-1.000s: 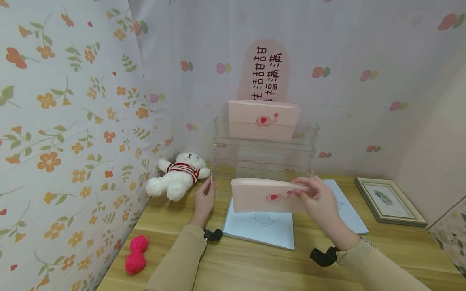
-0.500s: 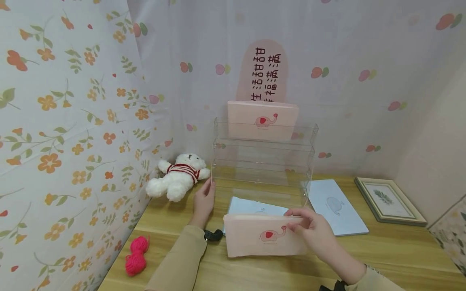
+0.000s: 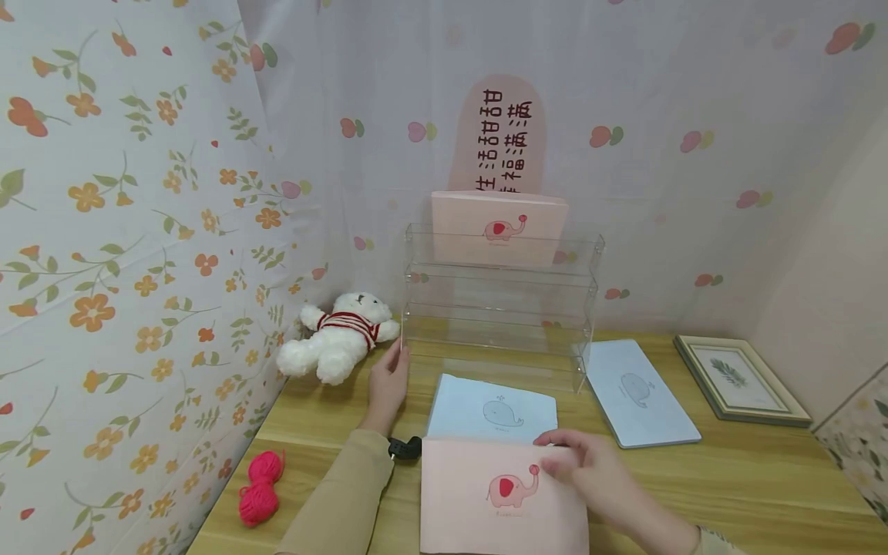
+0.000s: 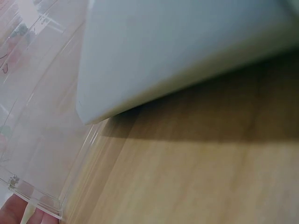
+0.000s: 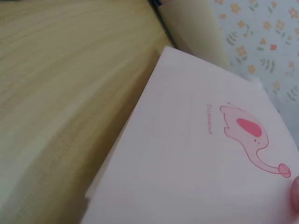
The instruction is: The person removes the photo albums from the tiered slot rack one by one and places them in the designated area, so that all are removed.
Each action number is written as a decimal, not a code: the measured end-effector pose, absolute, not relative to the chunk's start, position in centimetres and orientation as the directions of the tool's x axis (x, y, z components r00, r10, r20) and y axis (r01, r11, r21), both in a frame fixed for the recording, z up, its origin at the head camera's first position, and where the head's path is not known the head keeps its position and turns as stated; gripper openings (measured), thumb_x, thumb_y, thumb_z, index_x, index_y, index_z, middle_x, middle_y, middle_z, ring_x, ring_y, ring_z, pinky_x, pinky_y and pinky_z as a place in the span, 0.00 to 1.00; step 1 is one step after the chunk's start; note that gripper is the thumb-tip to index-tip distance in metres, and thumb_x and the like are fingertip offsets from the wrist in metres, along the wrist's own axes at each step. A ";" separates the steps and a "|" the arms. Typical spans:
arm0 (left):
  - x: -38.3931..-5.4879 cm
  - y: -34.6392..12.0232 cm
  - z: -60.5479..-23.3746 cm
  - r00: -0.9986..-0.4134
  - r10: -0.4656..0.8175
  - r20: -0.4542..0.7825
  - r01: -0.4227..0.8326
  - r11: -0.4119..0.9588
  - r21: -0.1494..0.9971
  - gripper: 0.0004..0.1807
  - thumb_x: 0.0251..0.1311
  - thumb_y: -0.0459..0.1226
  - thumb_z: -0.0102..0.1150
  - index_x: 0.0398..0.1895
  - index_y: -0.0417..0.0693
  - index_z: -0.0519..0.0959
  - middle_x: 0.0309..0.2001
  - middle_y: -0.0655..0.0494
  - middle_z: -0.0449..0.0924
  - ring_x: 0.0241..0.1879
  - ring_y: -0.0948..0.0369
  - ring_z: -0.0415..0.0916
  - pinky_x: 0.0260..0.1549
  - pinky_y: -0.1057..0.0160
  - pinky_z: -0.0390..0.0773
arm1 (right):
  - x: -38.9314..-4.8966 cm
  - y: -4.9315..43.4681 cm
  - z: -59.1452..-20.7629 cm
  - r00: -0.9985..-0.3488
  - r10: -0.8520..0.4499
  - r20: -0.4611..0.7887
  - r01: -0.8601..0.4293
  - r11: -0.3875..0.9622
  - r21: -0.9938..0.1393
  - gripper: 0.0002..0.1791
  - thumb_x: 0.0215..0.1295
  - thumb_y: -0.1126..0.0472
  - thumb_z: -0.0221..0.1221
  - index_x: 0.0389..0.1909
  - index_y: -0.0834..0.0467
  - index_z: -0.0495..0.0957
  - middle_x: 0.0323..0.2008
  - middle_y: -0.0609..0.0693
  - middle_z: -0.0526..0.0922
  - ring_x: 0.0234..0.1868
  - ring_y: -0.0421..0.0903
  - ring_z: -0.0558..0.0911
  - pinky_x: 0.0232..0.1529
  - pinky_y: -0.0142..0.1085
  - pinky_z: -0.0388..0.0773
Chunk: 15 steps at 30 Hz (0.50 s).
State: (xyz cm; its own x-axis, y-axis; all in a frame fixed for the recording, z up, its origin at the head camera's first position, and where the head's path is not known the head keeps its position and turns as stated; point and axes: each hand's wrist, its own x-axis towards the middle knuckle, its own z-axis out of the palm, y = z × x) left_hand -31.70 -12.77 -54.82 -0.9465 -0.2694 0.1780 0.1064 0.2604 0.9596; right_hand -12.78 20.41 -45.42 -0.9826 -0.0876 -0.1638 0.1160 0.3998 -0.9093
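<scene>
My right hand (image 3: pixel 590 470) pinches the top right of a pink notebook (image 3: pixel 458 493) with a red-eared elephant on its cover. It is held low at the front, overlapping the near part of a light blue whale notebook (image 3: pixel 458 408). In the right wrist view the pink cover (image 5: pixel 163 140) slants above the wood, a fingertip at its edge. My left hand (image 3: pixel 388 385) grips the left side panel of a clear tiered acrylic rack (image 3: pixel 486 314); its fingertips (image 4: pixel 11 210) show at the panel's edge in the left wrist view. Another pink elephant notebook (image 3: pixel 454 223) stands in the rack's top tier.
A second blue whale notebook (image 3: pixel 666 412) lies right of the rack, with a framed leaf picture (image 3: pixel 735 381) beyond it. A white plush bear (image 3: pixel 336 339) leans at the left wall. Pink yarn (image 3: pixel 259 501) lies on the wooden table (image 3: pixel 645 501) at the front left.
The right hand has drawn the pink notebook down towards the front edge, and its cover has tipped further upward. The blue notebook behind shows more. The left hand has stayed at the rack.
</scene>
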 end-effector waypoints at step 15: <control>-31.6 -12.7 -54.7 -0.937 -0.275 0.217 0.137 0.283 0.949 0.27 0.82 0.56 0.57 0.75 0.56 0.81 0.69 0.45 0.86 0.70 0.41 0.81 0.70 0.40 0.81 | -13.4 21.2 -47.9 -0.965 -0.261 0.038 -0.196 0.615 -0.763 0.17 0.66 0.59 0.77 0.54 0.47 0.88 0.51 0.42 0.89 0.48 0.34 0.80 0.53 0.30 0.82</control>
State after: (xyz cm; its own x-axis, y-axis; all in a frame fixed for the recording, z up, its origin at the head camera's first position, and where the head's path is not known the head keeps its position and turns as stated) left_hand -31.61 -12.72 -54.72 -0.9368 -0.2746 0.2170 0.1370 0.2828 0.9493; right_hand -13.40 21.18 -47.88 -0.9647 -0.2608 0.0381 -0.1964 0.6152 -0.7635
